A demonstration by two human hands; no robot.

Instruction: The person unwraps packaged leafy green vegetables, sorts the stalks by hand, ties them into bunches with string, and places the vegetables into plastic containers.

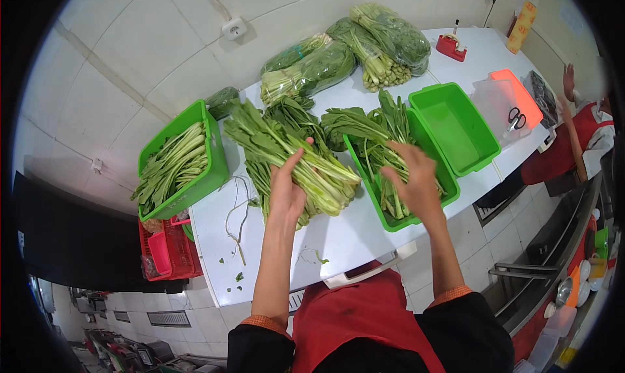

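A bunch of leafy greens (319,178) with pale stems lies in my left hand (288,187), its fingers and thumb around the stems. Over the middle green basket (390,224), my right hand (413,178) is blurred by motion, fingers bent near the stems of loose greens (394,122) that lie in and across that basket. Whether it grips any stem is unclear. More greens (257,174) rest on the white table (260,259) behind and under the held bunch. At the left, another green basket (218,155) holds many long-stemmed greens.
Bagged greens (309,70) line the wall. An empty green basket (456,129), scissors (516,118), an orange tray (521,96) and a red tape dispenser (451,46) are to the right. Another person's hand (569,80) shows at far right. Leaf scraps (239,276) lie near the front edge.
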